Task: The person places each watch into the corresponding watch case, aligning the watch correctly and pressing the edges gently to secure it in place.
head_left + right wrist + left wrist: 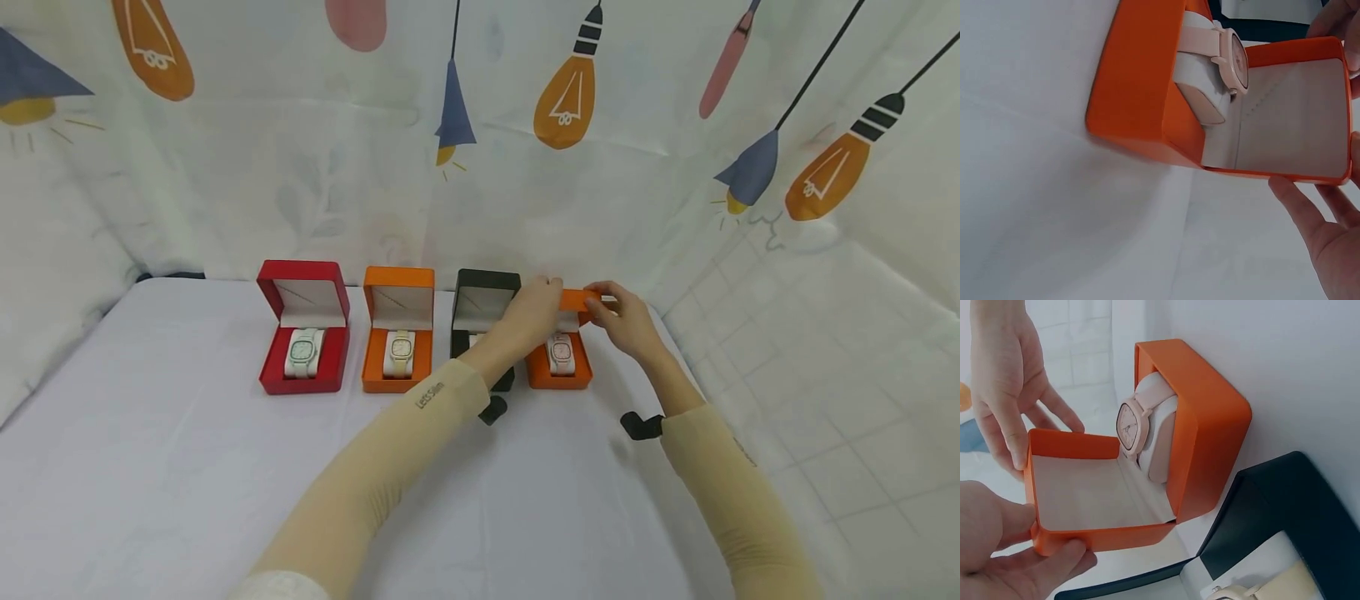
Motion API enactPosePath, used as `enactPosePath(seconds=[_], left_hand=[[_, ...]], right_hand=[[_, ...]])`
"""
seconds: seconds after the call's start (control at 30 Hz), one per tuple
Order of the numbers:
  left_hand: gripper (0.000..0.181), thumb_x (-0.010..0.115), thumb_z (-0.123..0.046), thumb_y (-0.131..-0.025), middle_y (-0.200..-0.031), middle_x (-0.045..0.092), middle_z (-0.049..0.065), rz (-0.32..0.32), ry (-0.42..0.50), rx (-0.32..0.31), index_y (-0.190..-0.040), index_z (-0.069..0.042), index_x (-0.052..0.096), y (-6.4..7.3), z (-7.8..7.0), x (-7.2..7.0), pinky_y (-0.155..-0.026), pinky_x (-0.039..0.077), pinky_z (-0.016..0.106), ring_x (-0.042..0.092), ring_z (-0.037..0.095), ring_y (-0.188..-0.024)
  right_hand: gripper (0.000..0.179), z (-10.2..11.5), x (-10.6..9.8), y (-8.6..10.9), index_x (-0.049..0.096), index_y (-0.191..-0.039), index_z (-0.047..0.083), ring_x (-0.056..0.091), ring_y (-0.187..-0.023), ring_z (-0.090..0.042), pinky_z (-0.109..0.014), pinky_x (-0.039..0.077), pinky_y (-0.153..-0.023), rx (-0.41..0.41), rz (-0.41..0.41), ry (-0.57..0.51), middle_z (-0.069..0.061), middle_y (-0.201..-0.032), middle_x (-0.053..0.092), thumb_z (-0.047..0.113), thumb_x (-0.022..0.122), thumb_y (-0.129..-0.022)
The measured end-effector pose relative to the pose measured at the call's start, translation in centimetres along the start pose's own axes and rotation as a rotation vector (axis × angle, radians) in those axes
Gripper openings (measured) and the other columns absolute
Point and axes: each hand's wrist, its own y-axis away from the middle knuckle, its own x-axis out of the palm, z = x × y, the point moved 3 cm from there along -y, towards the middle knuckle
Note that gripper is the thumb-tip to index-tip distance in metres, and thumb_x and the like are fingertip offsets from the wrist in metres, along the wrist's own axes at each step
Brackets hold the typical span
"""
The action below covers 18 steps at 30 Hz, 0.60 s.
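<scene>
Both hands are on the raised lid of the rightmost orange watch box (561, 382). My left hand (534, 310) pinches the lid's left corner, and its thumb and fingers show around the orange edge in the left wrist view. At the opposite corner my right hand (628, 323) grips the lid (1300, 119) between thumb and fingers. The lid stands open, its pale lining facing out. Inside the box base, a pink wristwatch (1132, 427) is wrapped around a white cushion (1200, 84). My left forearm partly covers the dark green watch box (487, 287) in the head view.
To the left stand an open red watch box (270, 379) and another open orange watch box (375, 383), each with a watch on a cushion. A white cloth (187, 467) covers the table. Behind hangs a curtain (300, 167) printed with lamps and bulbs.
</scene>
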Motion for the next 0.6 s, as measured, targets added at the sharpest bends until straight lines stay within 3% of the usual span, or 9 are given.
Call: enactPosePath(seconds=[0.17,0.3,0.6], left_hand=[[0.053,0.068,-0.011,-0.100,-0.132,0.058,0.018,0.010,0.060,-0.007,-0.147,0.002,0.046,0.7,0.0,0.3,-0.097,0.053,0.031,0.063,0.023,-0.112],[0.051,0.068,-0.011,-0.100,-0.131,0.057,0.018,-0.017,0.046,0.016,-0.145,0.002,0.048,1.1,0.1,0.6,-0.095,0.055,0.030,0.064,0.024,-0.111],[0.041,0.058,-0.011,-0.105,-0.134,0.057,0.012,-0.051,0.090,0.038,-0.145,-0.004,0.053,2.0,0.4,1.5,-0.097,0.054,0.030,0.066,0.022,-0.110]], right_hand=[[0.041,-0.1,0.0,0.7,0.057,-0.143,0.002,0.055,-0.129,-0.044,-0.050,0.055,-0.094,-0.008,0.007,0.028,-0.021,-0.145,0.053,0.024,0.058,-0.107],[0.042,-0.1,0.0,1.1,0.058,-0.143,0.004,0.055,-0.129,-0.045,-0.058,0.052,-0.097,-0.016,0.005,0.049,-0.021,-0.145,0.054,0.025,0.059,-0.107],[0.037,0.5,-0.1,2.2,0.062,-0.137,0.003,0.058,-0.125,-0.047,-0.058,0.053,-0.096,-0.031,-0.010,0.069,-0.021,-0.137,0.060,0.020,0.064,-0.104]])
